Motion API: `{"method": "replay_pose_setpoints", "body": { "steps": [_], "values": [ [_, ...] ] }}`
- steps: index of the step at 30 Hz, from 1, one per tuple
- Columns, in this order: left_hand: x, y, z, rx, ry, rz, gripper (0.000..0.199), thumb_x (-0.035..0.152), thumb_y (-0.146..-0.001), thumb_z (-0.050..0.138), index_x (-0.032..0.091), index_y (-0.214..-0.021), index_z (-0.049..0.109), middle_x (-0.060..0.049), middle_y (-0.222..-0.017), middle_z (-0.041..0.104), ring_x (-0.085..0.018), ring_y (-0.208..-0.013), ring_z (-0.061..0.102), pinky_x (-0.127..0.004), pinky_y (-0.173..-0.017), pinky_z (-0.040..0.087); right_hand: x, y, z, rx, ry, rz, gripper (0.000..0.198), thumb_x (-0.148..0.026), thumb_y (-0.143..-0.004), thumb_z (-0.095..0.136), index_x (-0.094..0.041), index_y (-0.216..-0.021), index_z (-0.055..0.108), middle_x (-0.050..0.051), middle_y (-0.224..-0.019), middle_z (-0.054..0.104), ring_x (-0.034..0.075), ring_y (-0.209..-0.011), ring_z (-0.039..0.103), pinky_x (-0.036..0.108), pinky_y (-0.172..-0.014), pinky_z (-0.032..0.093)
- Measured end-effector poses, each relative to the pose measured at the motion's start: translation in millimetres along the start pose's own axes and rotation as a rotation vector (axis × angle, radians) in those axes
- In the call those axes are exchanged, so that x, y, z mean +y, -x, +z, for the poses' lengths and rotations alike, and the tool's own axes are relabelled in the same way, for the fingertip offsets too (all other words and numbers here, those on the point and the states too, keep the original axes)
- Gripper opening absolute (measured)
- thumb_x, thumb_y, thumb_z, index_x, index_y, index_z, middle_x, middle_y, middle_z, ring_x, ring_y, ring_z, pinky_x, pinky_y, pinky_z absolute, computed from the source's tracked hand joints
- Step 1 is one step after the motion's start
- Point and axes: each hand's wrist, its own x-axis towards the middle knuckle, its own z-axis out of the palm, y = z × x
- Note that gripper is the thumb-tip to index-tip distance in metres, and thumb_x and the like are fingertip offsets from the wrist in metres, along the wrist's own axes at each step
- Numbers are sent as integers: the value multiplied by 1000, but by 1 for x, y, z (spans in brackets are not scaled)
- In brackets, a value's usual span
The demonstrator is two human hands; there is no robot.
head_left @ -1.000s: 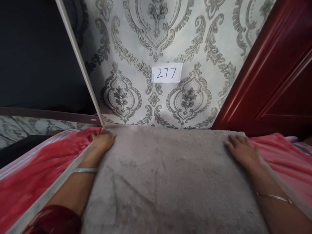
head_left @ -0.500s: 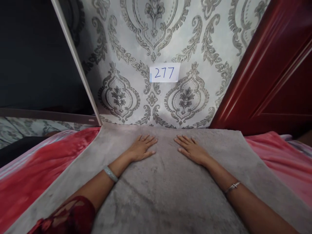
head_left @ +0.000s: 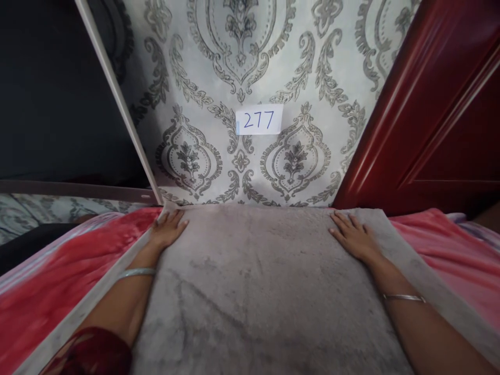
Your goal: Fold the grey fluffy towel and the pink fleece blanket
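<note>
1 dark red sleeve (head_left: 97, 351) shows on your left arm, right down at the bottom of the view. Past that you've got a pale bangle (head_left: 137, 272) on your left wrist and a thin silver bracelet (head_left: 404, 297) on your right. Under both your arms is the grey cloth (head_left: 250, 291), soft-looking stuff, spread out pretty flat with some dark streaks toward the left, running away from you. Your 2 hands are up near its far edge, palms down, not gripping anything: the left hand (head_left: 167, 230) lies open by the far left corner, and the right hand (head_left: 356, 237) is open too, fingers a bit apart, somewhat in from the far right corner. Red fabric (head_left: 78, 260) sticks out on both sides of it. Further back, a dark screen (head_left: 58, 94) is on your left, a glossy red panel (head_left: 449, 104) on your right, and between them there's the patterned wall (head_left: 211, 125) with a white card (head_left: 258, 128) reading 277.
</note>
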Motion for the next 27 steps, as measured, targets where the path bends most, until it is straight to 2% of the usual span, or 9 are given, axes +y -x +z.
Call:
{"method": "replay_pose_setpoints", "body": {
  "steps": [4,10,16,21,24,27],
  "values": [
    [-4,-3,2,16,22,13,67,52,-101,24,21,-160,28,-8,-169,20,-33,-156,15,-60,-123,14,7,0,3,37,-39,-57,65,-56,-97,27,-31,-156,38,2,-163,35,33,-151,27,66,-117,27],
    [-4,-7,5,21,28,6,68,51,-101,23,18,-160,27,-12,-168,18,-33,-155,15,-59,-123,14,-3,3,-3,4,-41,-21,64,-51,-99,22,-28,-158,35,2,-166,29,32,-153,22,64,-119,23],
    [-11,10,-7,-38,9,40,67,49,-102,21,16,-160,28,-16,-167,21,-30,-155,18,-55,-123,19,-16,14,-21,-167,-77,18,68,-54,-100,17,-25,-161,27,4,-169,19,30,-155,15,61,-121,20],
    [-40,54,-20,-73,-11,58,64,42,-102,22,11,-158,32,-15,-165,27,-26,-154,21,-50,-124,20,11,58,-34,-210,-57,86,67,-53,-100,18,-25,-160,30,6,-168,23,29,-154,20,55,-122,21],
    [-54,80,-27,-69,-22,53,63,39,-101,25,9,-154,39,-16,-163,34,-26,-153,27,-49,-124,22,30,96,-45,-221,-35,164,65,-50,-101,18,-25,-159,32,8,-167,24,31,-153,22,60,-120,22],
    [-37,106,-27,1,-44,17,65,44,-101,26,8,-153,40,-20,-161,36,-34,-153,24,-62,-122,17,16,132,-58,-205,0,274,64,-50,-102,17,-24,-158,34,13,-166,27,36,-151,26,68,-115,26]
  ]
}}
